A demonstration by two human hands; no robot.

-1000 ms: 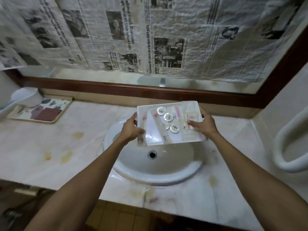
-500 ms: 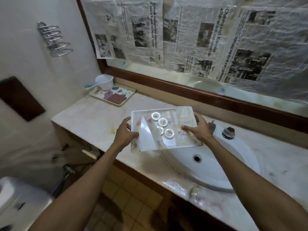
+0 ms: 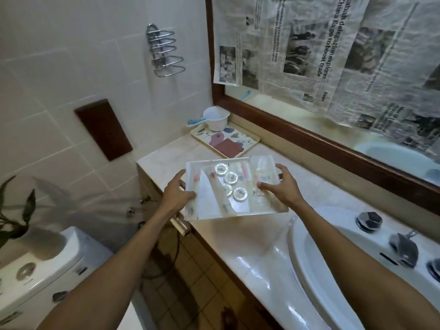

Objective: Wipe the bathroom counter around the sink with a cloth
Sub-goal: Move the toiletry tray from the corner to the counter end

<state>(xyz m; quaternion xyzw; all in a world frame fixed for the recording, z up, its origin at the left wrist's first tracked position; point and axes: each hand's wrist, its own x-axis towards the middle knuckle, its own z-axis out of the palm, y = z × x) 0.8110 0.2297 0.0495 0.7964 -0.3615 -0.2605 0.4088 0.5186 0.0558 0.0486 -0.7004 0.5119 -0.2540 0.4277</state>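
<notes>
A clear plastic tray (image 3: 266,208) with several round white soaps, tubes and sachets hangs above the pale marble counter (image 3: 240,236), left of the white sink (image 3: 316,263). My left hand (image 3: 177,194) grips its left edge and my right hand (image 3: 279,186) grips its right edge. No cloth is in view.
A patterned tray (image 3: 247,141) holding a white scoop (image 3: 216,120) sits at the counter's far left corner. Chrome tap fittings (image 3: 404,248) stand behind the sink. Newspaper covers the framed mirror (image 3: 333,55). A toilet tank (image 3: 35,272) and a plant (image 3: 14,210) are at lower left.
Both hands carried the clear tray from above the sink leftward over the counter. The view swung left, bringing the tiled wall and toilet tank into sight.
</notes>
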